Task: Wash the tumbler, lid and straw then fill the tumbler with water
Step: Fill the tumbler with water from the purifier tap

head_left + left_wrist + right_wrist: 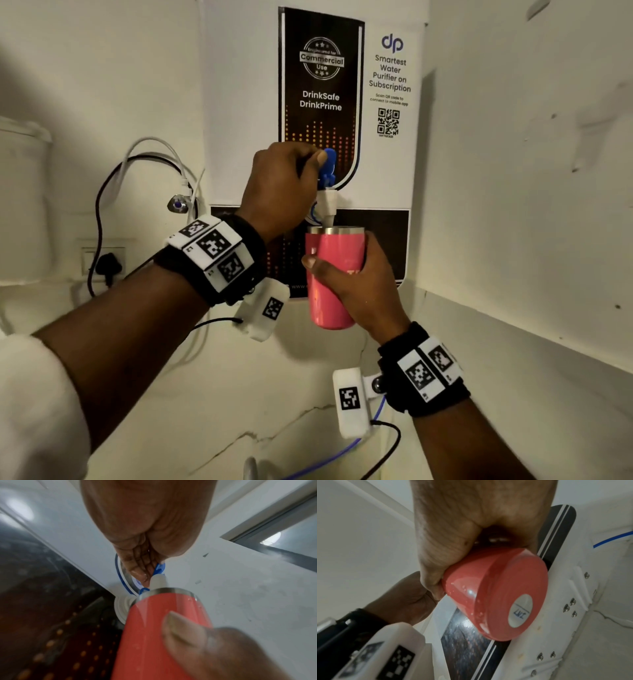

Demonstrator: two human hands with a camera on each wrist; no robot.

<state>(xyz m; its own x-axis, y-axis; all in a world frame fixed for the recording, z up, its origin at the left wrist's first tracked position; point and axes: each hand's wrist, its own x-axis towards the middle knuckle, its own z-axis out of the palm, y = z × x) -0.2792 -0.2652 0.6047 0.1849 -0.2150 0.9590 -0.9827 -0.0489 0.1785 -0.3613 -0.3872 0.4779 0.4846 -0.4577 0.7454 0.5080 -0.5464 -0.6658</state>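
I am holding the pink tumbler (330, 274) in my right hand (356, 284), with my thumb lying across its front and my fingers (435, 566) wrapping round its body from the other side. The tumbler is standing upright in the air, its steel rim (164, 592) sitting just beneath the white spout (328, 205) of the wall-mounted water purifier (387, 161), so the spout is dipping toward the open mouth. The right wrist view is showing the tumbler's flat base, which is carrying a round white sticker (520, 609) with blue handwriting, and small droplets are clinging to the pink wall

My left hand (284, 185) is curling over the blue tap lever (328, 164) above the spout; my thumb is pressing along the top of it and my fingers (137, 566) are folding down behind it, pinching the lever between them. I cannot tell from these views whether water is running

The purifier's black front panel is reading "DrinkSafe DrinkPrime", with a QR code (388, 122) on the white part to its right. To the left of the unit, white and black cables (144, 161) are looping down the wall toward a wall socket with a black plug (108, 265). A blue tube (322, 459) is running along the wall below my right wrist
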